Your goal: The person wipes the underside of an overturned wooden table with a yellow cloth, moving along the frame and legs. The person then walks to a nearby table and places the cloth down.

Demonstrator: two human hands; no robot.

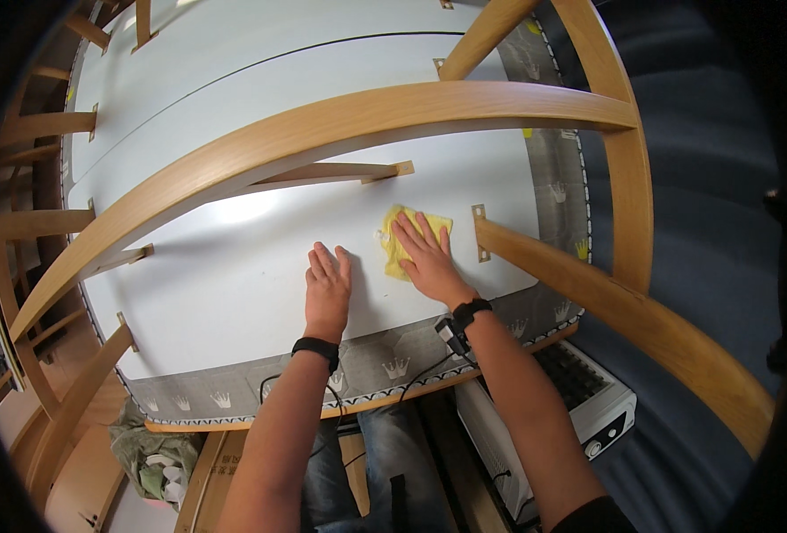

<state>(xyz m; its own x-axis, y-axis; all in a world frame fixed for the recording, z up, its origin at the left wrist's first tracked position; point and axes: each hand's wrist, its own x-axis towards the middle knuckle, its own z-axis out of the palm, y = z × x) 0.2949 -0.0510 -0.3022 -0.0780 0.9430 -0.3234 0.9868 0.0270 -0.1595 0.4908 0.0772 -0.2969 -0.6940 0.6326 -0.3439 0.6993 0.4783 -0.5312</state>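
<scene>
My right hand (432,265) lies flat with fingers spread on a yellow cloth (397,256), pressing it against a white panel (233,313). The cloth is crumpled along its left edge. To the left of it, my left hand (327,286) is at the same panel, holding nothing, its fingers pointing away from me. I cannot tell whether its palm touches the surface. Black bands circle both wrists. Wooden bars are fixed to the panel with metal brackets, one bracket (481,233) just right of the cloth.
A curved wooden rail (340,120) crosses above the panel, and a sloping wooden leg (567,273) stands at the right. Under the panel is a grey crown-patterned cover (427,340). Below the edge are a white appliance (500,433), a cardboard box (217,466) and a bag (144,453).
</scene>
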